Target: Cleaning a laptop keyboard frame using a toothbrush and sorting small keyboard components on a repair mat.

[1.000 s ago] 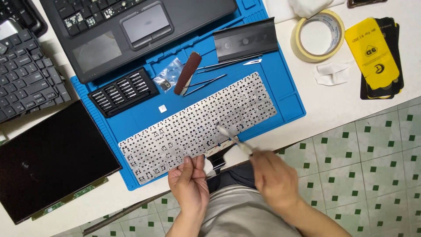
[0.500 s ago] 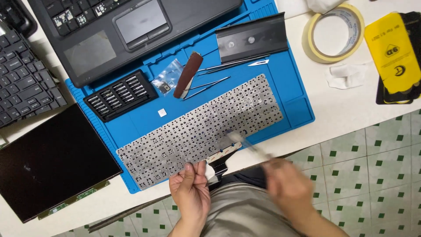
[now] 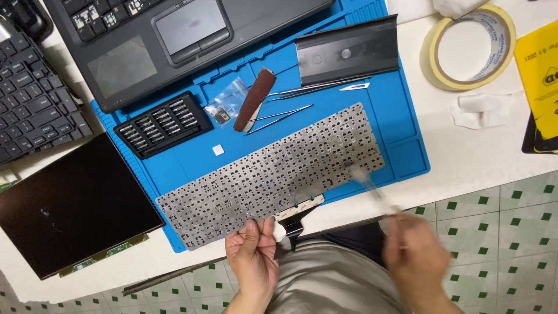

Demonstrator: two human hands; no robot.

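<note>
Left hand (image 3: 251, 254) pinches the near edge of a bare grey metal keyboard plate (image 3: 273, 174) on a blue mat (image 3: 401, 110); blurred right hand (image 3: 415, 261) grips a thin brush (image 3: 372, 186).

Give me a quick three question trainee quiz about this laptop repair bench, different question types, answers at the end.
1. True or false: the left hand grips the near edge of the bare keyboard plate.
2. What sits directly right of the blue mat near its far end? A) tape roll B) screen panel C) bit case
3. Fill in: the right hand holds a thin ____ over the plate.

Key: 1 true; 2 A; 3 brush, blurred.
</note>
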